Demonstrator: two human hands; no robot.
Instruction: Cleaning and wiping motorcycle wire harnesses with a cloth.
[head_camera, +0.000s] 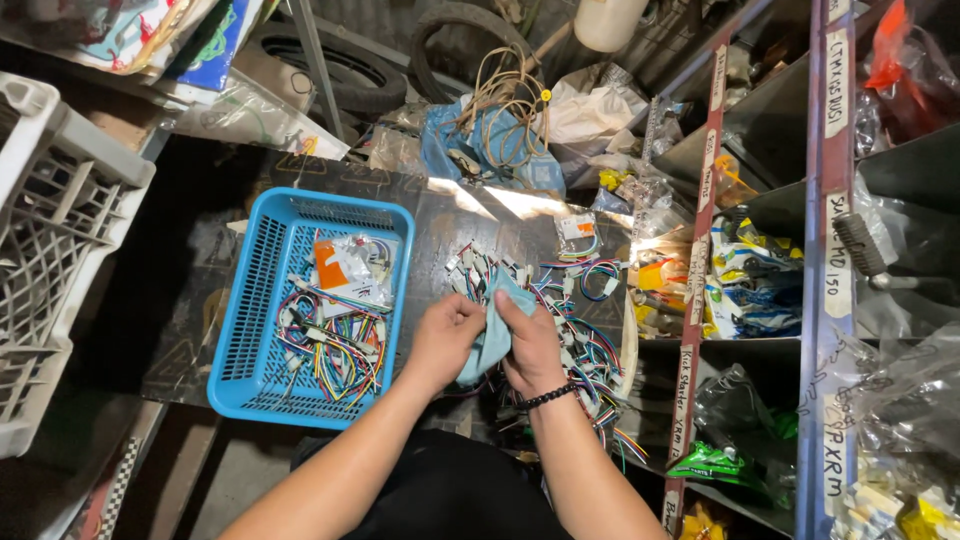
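Observation:
My left hand (443, 338) and my right hand (530, 345) are both closed around a light blue cloth (493, 342), held just above a dark work surface (440, 225). Whatever the cloth is wrapped around is hidden. A black bead bracelet circles my right wrist. Under and to the right of my hands lies a pile of multicoloured wire harnesses with white plug connectors (585, 350). To the left stands a blue plastic basket (250, 300) that holds more coloured wires (330, 345) and small plastic packets.
A grey plastic crate (50, 230) stands at the far left. Metal shelving (820, 250) on the right is packed with bagged parts. At the back lie tyres (365, 70), a coil of cord (505, 100) and bags.

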